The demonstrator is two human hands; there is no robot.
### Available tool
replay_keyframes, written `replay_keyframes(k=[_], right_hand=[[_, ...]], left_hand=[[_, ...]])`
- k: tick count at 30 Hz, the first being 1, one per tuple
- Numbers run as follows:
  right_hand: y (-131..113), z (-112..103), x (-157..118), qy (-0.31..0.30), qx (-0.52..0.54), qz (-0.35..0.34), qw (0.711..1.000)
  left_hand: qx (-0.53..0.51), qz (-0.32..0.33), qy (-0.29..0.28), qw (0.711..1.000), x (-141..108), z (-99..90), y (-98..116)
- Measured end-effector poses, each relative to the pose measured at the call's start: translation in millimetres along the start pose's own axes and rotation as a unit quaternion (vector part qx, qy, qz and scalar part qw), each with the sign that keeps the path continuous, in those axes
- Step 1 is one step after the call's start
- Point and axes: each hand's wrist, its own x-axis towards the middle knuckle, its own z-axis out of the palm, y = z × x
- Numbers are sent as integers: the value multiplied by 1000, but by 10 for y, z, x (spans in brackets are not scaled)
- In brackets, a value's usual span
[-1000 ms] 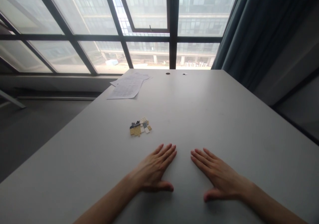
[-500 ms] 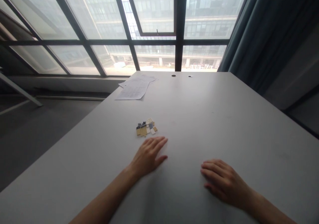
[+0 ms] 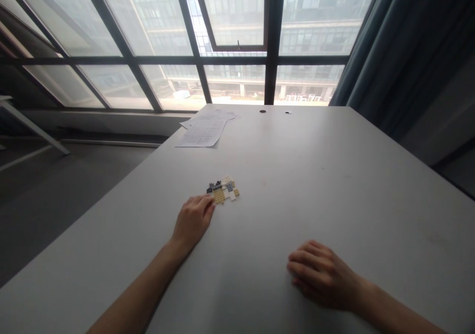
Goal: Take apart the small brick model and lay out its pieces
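Since the earlier frames, the left hand (image 3: 195,217) has been moved outward and forward, from a flat, spread pose near the middle of the tabletop (image 3: 282,175) to the near left edge of a small cluster of toy building bricks (image 3: 227,191). The right hand (image 3: 321,274) has been drawn from a flat, spread pose into a loose curl.

The fingers of the left hand are held close together and bent, with the tips at the tan piece (image 3: 218,196) in the near left part of the cluster, which is partly covered by them. Whether a brick is pinched or only touched cannot be told.

The right hand is lowered over the near part of the tabletop, well apart from the bricks, with its fingers together and curled and its thumb partly tucked under them. Its palm is hidden, so whether anything is held there cannot be told.

The bricks are gathered left of the middle of the tabletop, with dark grey pieces (image 3: 216,186) on the left side, cream and white ones mostly on the right, and blue-grey ones (image 3: 230,187) among them. Farther back, overlapping printed sheets (image 3: 204,131) are laid near the left edge, and two round openings are seen near the far edge.
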Motion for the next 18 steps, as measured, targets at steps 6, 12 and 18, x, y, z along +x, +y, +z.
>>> replay_keyframes(k=[6,12,18], right_hand=[[132,74,366,81,155,134,975],[241,240,626,209,497,338,772],[207,280,577,251,532,362,724]], left_hand=[[-98,-14,23,995,36,-134,286],[-316,126,23,940,155,-16,1254],[-367,110,32,923,141,275,1537]])
